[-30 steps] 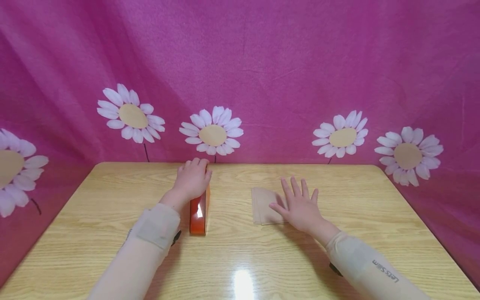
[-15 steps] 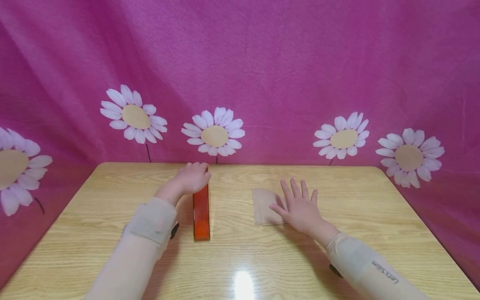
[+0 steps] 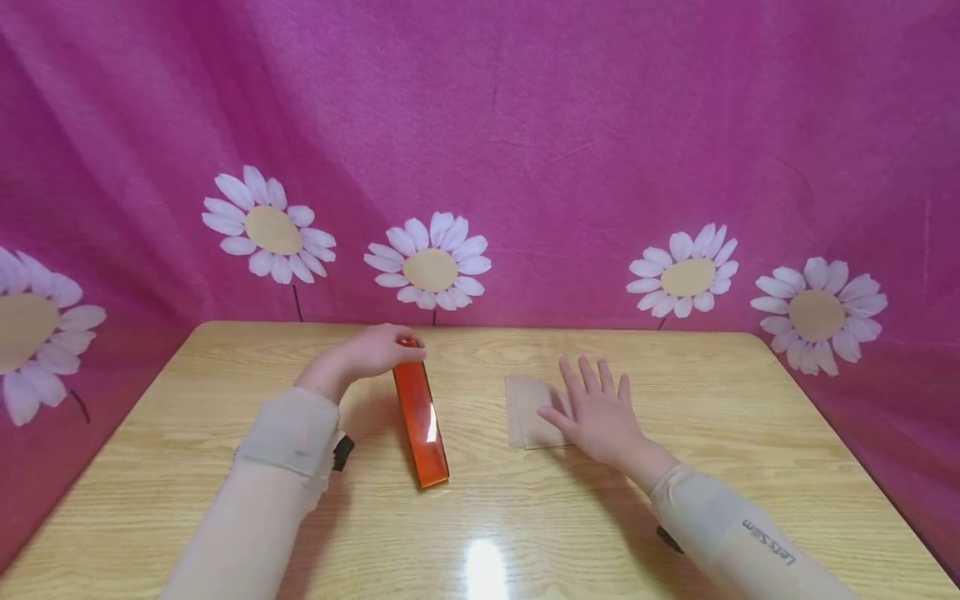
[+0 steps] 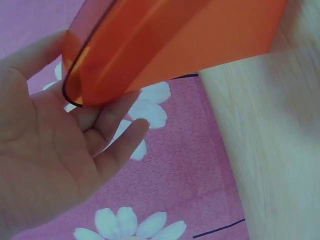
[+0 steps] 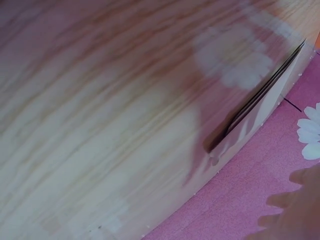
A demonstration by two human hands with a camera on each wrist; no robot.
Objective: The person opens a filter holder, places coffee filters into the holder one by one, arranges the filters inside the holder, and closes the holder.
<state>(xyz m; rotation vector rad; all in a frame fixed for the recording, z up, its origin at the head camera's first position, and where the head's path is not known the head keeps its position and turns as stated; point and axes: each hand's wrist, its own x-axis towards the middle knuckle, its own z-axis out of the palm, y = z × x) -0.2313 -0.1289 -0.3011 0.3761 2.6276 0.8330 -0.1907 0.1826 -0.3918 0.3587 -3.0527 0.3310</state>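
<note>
A long, narrow piece of translucent orange plastic with a dark edge line (image 3: 422, 425) stands left of the middle of the table, slanting so that its near end points slightly right. My left hand (image 3: 372, 350) grips its far end, thumb on one side and fingers on the other. In the left wrist view the orange plastic (image 4: 200, 45) lies between the thumb and fingers of that left hand (image 4: 50, 135). Thin brown sheets (image 3: 532, 412) lie loosely stacked right of the middle. My right hand (image 3: 602, 421), fingers spread, hovers over or rests on their right part; contact cannot be made out.
The wood-grain table (image 3: 480, 508) has rounded far corners. Behind it hangs a magenta cloth (image 3: 525, 125) with white daisies. In the right wrist view the sheets (image 5: 260, 100) appear edge-on as a thin stack on the table.
The orange piece's near end has swung right and toward me, so it now slants. My left hand has turned with it, its forearm shifting left. The right hand and the sheets have stayed put.
</note>
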